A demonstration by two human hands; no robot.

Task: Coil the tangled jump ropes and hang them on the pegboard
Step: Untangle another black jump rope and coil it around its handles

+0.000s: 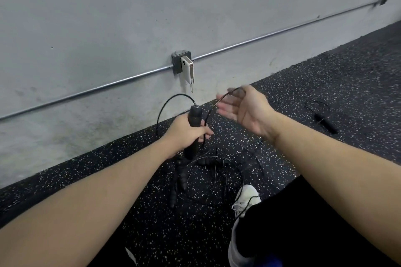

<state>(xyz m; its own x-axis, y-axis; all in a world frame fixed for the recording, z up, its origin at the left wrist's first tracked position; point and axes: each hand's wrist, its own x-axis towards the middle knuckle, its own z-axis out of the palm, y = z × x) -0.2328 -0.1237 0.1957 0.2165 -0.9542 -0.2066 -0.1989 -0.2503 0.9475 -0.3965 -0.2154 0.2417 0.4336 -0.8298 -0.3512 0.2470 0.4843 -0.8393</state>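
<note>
My left hand (pixel 186 131) grips a black jump-rope handle (pixel 194 115) upright. Its thin black cord (pixel 165 106) loops out of the handle's top and curves down to the left. My right hand (pixel 245 107) is raised to the right of the handle, fingers loosely spread and blurred, with a stretch of the cord (pixel 225 95) running across the fingertips. Below my hands a tangle of black ropes and handles (pixel 208 171) lies on the floor. Another black handle with cord (pixel 324 120) lies further right. No pegboard is in view.
A grey concrete wall (pixel 108 17) carries a metal conduit pipe (pixel 271 34) and a junction box with a white device (pixel 187 68) plugged in. The floor is black speckled rubber (pixel 325 76). My white shoe (pixel 246 199) and dark trouser leg are at lower right.
</note>
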